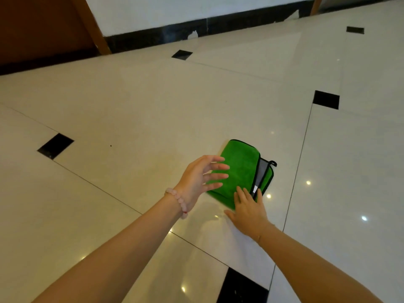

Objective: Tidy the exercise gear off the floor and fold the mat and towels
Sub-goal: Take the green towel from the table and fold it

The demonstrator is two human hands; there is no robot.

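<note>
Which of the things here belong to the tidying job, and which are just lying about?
Job: green towel, folded; right hand, flat on its near edge; left hand, fingers spread over it.
Not the job: tiled floor; black skirting; wooden door frame; bead bracelet.

The folded towel (238,171) lies flat on the floor (153,110) in front of you and a little to your right, your right hand (249,212) rests on its near edge, your left hand (200,177) is over its left side, and the wall (175,9) stands far behind it.
</note>
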